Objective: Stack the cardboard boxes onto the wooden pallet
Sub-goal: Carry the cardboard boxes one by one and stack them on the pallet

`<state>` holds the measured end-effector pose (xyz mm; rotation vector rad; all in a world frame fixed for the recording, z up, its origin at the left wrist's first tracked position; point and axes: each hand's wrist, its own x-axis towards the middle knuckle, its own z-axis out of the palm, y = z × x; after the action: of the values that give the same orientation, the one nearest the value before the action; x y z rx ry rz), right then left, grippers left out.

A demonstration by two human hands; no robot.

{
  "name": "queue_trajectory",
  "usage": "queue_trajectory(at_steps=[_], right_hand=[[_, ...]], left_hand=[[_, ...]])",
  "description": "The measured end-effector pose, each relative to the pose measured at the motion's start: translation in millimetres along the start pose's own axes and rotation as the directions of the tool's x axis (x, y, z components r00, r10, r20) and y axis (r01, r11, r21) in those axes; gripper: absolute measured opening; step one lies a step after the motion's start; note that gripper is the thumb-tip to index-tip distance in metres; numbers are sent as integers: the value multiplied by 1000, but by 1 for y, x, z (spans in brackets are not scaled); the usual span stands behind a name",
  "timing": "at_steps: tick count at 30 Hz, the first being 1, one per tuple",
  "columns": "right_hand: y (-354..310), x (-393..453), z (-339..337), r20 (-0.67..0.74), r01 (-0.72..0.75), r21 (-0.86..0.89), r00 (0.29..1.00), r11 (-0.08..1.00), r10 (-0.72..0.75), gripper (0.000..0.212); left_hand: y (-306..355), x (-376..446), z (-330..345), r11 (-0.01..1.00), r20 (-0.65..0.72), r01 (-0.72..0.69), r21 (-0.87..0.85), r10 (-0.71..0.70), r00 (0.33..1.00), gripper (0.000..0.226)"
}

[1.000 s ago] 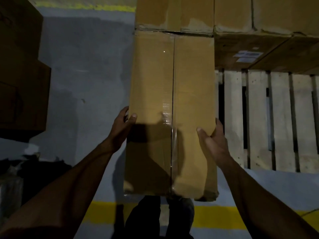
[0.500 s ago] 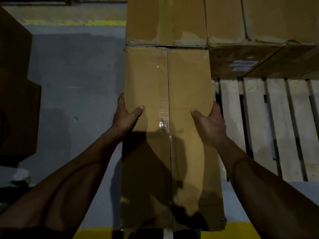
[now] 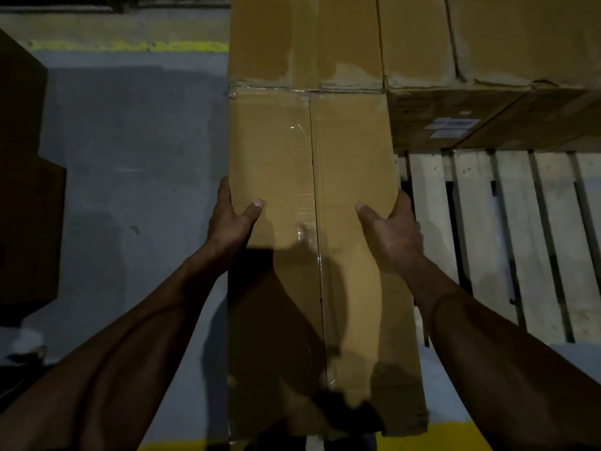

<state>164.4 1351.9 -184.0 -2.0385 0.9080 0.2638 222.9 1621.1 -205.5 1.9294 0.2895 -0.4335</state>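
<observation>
Two hands, left hand [image 3: 232, 219] and right hand [image 3: 392, 224], grip the long cardboard box [image 3: 312, 222] by its sides at the wooden pallet [image 3: 507, 229] left edge; it could slip or tip off

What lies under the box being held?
Mostly hidden. The held box covers what is beneath; right of it pallet slats show, left of it grey floor.
</observation>
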Motion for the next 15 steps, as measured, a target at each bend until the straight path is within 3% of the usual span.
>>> queue_trajectory(at_steps=[15], right_hand=[[-1,4,2,8,13,-56,1000,998,-12,87]], left_hand=[[-2,4,0,1000,1,15,25,-15,1000,71]])
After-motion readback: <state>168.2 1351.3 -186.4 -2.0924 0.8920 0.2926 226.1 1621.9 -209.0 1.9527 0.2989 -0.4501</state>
